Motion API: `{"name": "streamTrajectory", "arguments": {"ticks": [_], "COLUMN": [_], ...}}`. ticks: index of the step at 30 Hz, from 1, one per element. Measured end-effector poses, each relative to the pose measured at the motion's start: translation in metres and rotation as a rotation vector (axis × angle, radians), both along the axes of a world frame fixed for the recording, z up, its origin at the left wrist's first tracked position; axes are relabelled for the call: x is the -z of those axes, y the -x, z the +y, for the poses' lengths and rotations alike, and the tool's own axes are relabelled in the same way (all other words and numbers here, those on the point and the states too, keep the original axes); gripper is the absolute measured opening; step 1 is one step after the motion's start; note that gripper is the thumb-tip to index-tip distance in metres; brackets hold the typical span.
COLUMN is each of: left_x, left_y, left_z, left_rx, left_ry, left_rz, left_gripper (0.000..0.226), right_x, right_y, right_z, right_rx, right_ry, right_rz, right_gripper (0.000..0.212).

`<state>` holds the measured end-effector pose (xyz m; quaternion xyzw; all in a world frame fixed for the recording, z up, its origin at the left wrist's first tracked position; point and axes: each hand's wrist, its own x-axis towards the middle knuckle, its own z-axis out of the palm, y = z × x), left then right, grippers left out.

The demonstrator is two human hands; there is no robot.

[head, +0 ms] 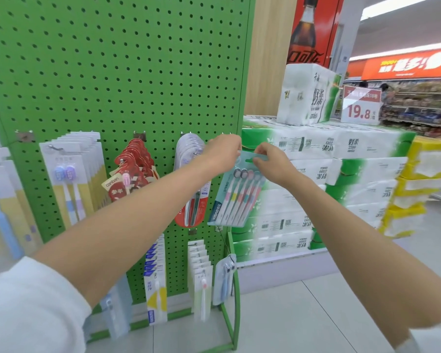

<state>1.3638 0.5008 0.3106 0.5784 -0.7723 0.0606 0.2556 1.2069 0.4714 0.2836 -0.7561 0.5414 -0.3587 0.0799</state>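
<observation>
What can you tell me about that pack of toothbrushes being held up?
The toothbrush pack is a flat teal card under clear plastic, holding a row of slim white brushes with pink, yellow and blue bands. It is tilted, lower end swung left, before the green pegboard. The left hand and right hand hold its top edge.

The teal card toothbrush pack (236,200) is before the green metal pegboard (117,72), at its right edge, between the oval red toothbrush pack (192,207) leftward and plastic-wrapped tissue packs (354,146) rightward.
</observation>
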Motion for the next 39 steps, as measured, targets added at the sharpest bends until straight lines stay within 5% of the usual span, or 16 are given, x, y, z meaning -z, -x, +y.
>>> {"name": "streamTrajectory", "arguments": {"ticks": [9, 18, 23, 28, 32, 39], "left_x": [0.020, 0.091, 0.143, 0.188, 0.221, 0.269], "left_y": [0.002, -0.066, -0.112, -0.146, -0.150, -0.164], "left_z": [0.035, 0.087, 0.117, 0.127, 0.129, 0.130], "left_rx": [0.088, 0.184, 0.135, 0.101, 0.043, -0.020], "left_ry": [-0.138, -0.539, -0.567, -0.557, -0.503, -0.544], "left_rz": [0.197, 0.749, 0.914, 1.055, 1.127, 1.434], "left_gripper": [0.017, 0.016, 0.017, 0.022, 0.020, 0.030], "right_x": [0.019, 0.078, 0.127, 0.182, 0.217, 0.253], "right_y": [0.007, -0.036, -0.073, -0.101, -0.111, -0.127], "right_z": [0.038, 0.084, 0.111, 0.120, 0.118, 0.125], "right_rx": [-0.078, -0.272, -0.298, -0.272, -0.334, -0.336], "right_ry": [-0.030, -0.116, -0.199, -0.426, -0.610, -0.881], "right_rz": [-0.178, -0.214, -0.391, -0.612, -0.751, -0.549], "right_gripper": [0.015, 0.006, 0.004, 0.029, 0.021, 0.078]}}
